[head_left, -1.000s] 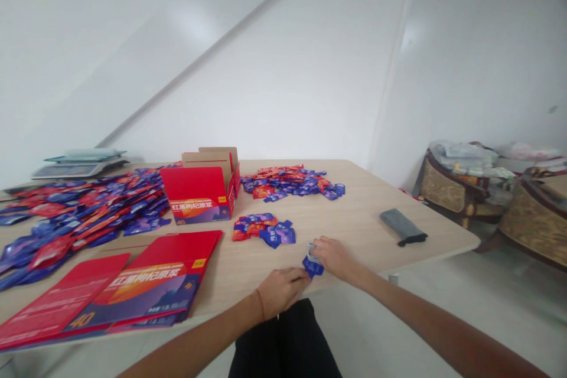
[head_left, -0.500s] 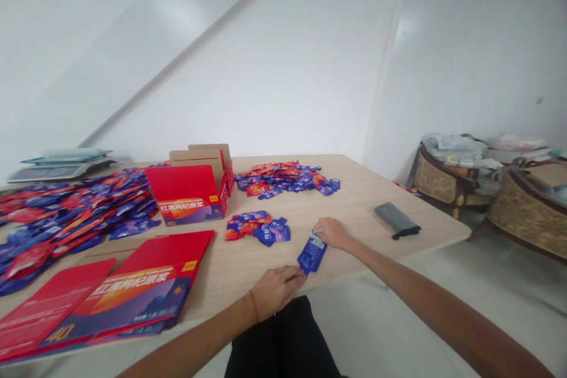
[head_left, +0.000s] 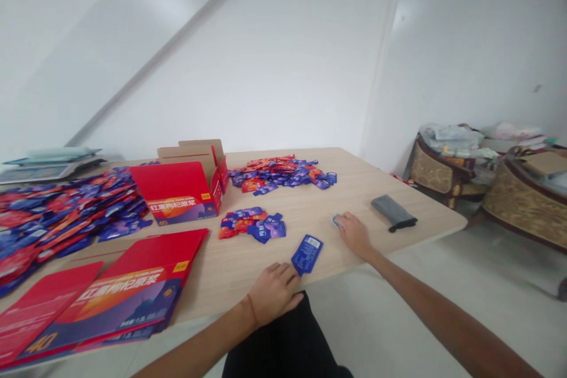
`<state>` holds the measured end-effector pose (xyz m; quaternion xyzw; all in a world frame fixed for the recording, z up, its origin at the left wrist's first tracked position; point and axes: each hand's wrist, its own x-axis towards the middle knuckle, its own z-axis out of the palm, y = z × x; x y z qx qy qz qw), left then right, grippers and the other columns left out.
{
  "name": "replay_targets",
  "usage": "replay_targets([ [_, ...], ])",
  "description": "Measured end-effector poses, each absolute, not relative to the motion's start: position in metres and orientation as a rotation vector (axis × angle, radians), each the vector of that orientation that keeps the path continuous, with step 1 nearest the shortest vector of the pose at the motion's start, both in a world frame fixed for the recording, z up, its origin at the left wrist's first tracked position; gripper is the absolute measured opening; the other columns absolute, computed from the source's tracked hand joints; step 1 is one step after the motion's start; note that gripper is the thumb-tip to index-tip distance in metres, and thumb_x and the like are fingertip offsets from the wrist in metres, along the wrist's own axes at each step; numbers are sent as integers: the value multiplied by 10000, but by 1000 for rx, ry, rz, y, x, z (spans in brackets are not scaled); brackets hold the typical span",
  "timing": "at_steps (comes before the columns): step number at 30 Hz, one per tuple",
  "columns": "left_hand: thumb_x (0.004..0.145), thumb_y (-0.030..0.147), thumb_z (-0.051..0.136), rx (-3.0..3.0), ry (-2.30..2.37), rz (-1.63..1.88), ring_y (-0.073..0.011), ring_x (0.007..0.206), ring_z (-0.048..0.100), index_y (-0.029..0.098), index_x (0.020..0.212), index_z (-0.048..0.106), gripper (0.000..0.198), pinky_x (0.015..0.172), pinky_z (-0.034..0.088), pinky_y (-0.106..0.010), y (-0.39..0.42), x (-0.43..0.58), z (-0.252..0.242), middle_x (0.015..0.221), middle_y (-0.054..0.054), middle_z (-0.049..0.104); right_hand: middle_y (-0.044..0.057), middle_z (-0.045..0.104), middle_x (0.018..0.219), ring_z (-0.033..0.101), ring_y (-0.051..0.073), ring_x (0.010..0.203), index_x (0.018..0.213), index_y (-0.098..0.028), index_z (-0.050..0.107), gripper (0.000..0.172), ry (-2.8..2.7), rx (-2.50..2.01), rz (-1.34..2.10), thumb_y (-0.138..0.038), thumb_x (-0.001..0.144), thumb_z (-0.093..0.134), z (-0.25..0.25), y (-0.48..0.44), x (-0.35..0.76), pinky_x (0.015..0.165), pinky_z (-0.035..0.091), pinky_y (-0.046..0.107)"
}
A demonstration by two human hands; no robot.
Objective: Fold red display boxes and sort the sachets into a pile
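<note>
A flat blue pouch [head_left: 307,254] with a white barcode label lies near the table's front edge. My left hand [head_left: 277,286] has its fingertips on the pouch's narrow lower end, the thumb lower and apart from it. To the right of the pouch, my right hand [head_left: 354,235] rests on the table with its fingers closed on a small pale grey wad [head_left: 335,221]. It looks like cloth or a wipe, mostly hidden by the fingers. Beyond the pouch is a small pile of red and blue pouches [head_left: 252,223].
Another pouch pile [head_left: 283,172] lies farther back; a large heap [head_left: 75,207] covers the table's left. Open red boxes [head_left: 177,192] stand beside it, with flattened cartons [head_left: 119,289] in front. A grey fabric pouch [head_left: 393,211] lies right. Patterned armchairs [head_left: 436,171] hold bags.
My right hand has moved right, off the pouch's upper end, taking the grey wad along. The pouch's barcode is now uncovered. My left hand stays at its lower end, thumb now farther apart.
</note>
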<state>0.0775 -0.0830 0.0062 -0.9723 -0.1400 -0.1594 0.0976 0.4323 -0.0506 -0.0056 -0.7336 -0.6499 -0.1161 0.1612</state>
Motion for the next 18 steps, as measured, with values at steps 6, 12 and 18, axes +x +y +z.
replay_targets([
  [6, 1000, 124, 560, -2848, -416, -580, -206, 811, 672, 171, 927, 634, 114, 724, 535, -321, -93, 80, 15, 895, -56, 703, 77, 648, 1179, 585, 201, 1065, 1181, -248, 716, 304, -1841, -2084, -321, -195, 1000, 478, -7, -51, 432, 880, 399, 267],
  [12, 954, 269, 594, -3074, -1423, -1507, -162, 714, 700, 171, 862, 687, 163, 674, 554, -257, -84, 87, 45, 828, -37, 730, 74, 644, 1179, 578, 197, 1055, 1166, -246, 712, 283, -1845, -2089, -321, -185, 981, 507, -5, -52, 430, 860, 395, 260],
  [18, 820, 364, 647, -3127, -2083, -1471, -172, 575, 660, 152, 742, 679, 228, 555, 506, -256, -62, 89, 27, 646, -25, 693, 72, 641, 1154, 589, 194, 1033, 1161, -248, 715, 278, -1832, -2091, -307, -190, 990, 504, -4, -53, 429, 833, 390, 262],
])
